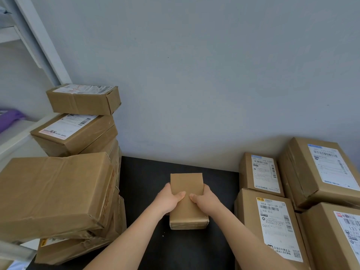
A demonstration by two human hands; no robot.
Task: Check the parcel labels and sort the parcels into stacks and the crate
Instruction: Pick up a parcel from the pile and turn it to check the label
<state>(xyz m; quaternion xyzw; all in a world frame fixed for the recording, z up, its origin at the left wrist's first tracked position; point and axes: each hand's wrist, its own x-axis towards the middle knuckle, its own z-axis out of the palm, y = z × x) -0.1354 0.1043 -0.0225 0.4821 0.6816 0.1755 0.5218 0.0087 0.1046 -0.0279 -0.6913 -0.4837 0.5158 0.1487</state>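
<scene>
I am holding a small brown parcel (186, 184) between both hands over the middle of the black bench (148, 172), with its long side pointing away from me toward the back edge and a plain cardboard face turned up. My left hand (169, 199) is gripping its left edge and my right hand (206, 198) its right edge. Both thumbs are lying across the top face with their tips nearly meeting, while the fingers are curling down around the sides. I cannot tell whether the parcel is resting on the bench or is just off it. My forearms are reaching in from the near edge and converging on it. Along the left edge a stack of taped cardboard boxes is leaning unevenly: a large box (52, 191) is jutting toward me, a labelled box (74, 131) is sitting higher behind it, and a smaller labelled box (83, 99) is sitting on top. Along the right edge four labelled parcels are lying close together, labels up: one (260, 174) at the back, one (272, 225) nearer me, and two bigger ones (321, 168) (335, 236) further right.
</scene>
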